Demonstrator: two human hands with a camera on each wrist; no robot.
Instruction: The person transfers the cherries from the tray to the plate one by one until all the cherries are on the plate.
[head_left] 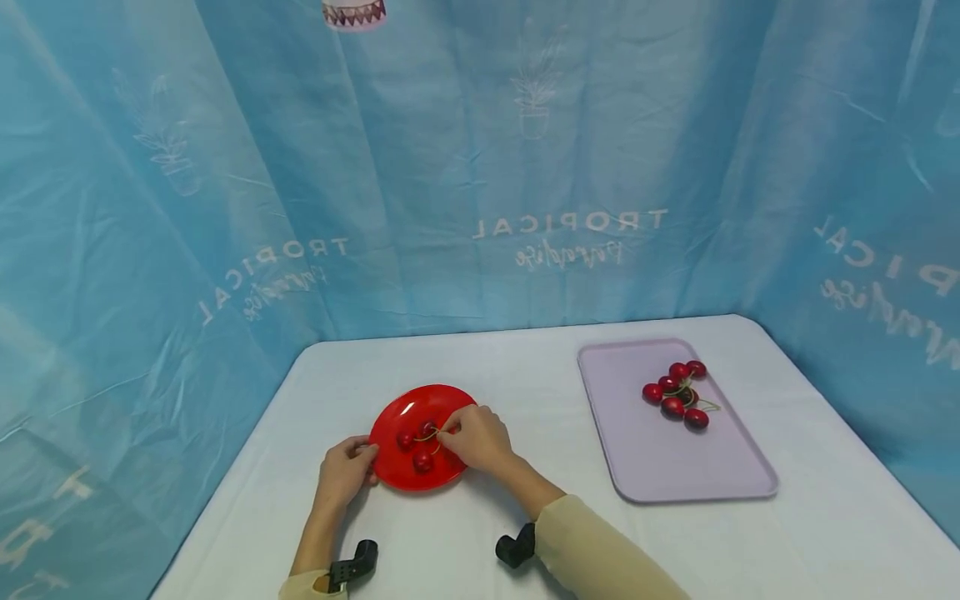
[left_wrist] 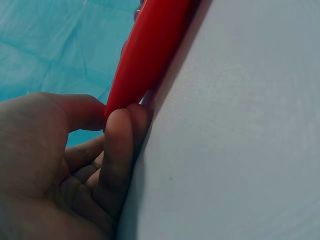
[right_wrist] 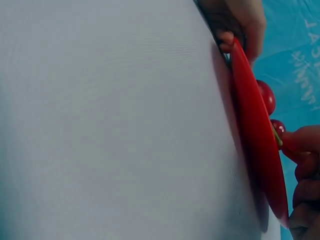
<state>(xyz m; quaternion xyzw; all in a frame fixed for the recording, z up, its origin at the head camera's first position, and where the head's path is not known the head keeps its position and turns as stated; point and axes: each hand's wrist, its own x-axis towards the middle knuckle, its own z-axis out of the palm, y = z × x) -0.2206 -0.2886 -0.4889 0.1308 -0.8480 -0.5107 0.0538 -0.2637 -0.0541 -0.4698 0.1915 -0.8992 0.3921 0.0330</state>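
Plainly glossy round cherries (head_left: 420,446), smooth red plate (head_left: 397,412).

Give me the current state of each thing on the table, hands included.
Red plate: flat on the table, holds cherries.
Cherries on plate: resting, stems attached.
Left hand: grips the plate's rim.
Right hand: pinches a cherry stem over the plate.
Lilac tray: flat, holds a cherry cluster, untouched.

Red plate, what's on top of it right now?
Cherries with stems lie on the red plate. The right hand covers its right side, so any there are hidden. The left hand grips the rim.
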